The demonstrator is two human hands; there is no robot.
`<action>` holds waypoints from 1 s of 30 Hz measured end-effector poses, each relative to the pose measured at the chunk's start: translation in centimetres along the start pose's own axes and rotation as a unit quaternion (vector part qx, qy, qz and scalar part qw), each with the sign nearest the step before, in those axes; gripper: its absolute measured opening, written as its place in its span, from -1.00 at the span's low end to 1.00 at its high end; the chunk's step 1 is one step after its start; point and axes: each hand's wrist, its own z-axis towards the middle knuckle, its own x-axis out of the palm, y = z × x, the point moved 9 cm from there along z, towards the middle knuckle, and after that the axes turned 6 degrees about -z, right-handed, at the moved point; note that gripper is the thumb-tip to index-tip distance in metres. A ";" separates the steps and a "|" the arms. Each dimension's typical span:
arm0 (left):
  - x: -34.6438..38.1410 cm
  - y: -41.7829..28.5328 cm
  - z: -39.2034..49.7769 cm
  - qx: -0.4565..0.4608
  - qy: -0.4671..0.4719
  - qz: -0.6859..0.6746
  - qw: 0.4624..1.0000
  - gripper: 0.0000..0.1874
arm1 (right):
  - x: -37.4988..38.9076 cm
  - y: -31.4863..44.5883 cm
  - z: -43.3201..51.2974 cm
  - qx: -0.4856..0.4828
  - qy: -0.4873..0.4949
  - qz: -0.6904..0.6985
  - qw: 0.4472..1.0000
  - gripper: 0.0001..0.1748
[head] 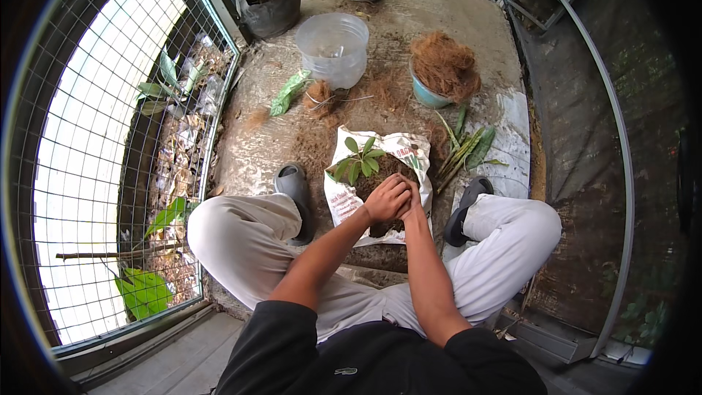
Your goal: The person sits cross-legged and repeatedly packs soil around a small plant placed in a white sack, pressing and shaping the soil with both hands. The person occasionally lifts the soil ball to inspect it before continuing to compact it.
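My left hand (387, 197) and my right hand (410, 193) are pressed together, fingers folded in, over the near right part of an open white printed sack (344, 197). Whether anything sits between the palms is hidden. Dark soil (385, 167) fills the sack's opening, partly covered by my hands. A small green-leaved seedling (359, 161) stands at the left of the soil, just beyond my left hand. The sack lies on the ground between my feet.
Beyond the sack are a clear plastic tub (332, 55), a fibre clump (319, 97) and a variegated leaf (289, 92). A blue pot (430, 93) holds coconut fibre (445, 66). Cut leaves (466, 148) lie right. Wire mesh (109, 148) borders the left; potted plants (269, 3) stand behind.
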 end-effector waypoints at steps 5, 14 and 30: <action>0.2 0.3 -0.6 -0.016 0.004 0.011 1.000 -0.73 | 0.0 -0.3 -0.5 0.004 0.000 0.006 1.000 -0.72; -0.2 0.6 0.7 -0.046 -0.004 0.002 0.999 -0.80 | -0.8 0.0 0.7 0.019 0.019 0.004 1.000 -0.70; 0.2 1.2 0.2 -0.046 -0.002 -0.005 0.999 -0.79 | 0.0 -0.7 0.7 0.025 0.020 0.000 0.999 -0.74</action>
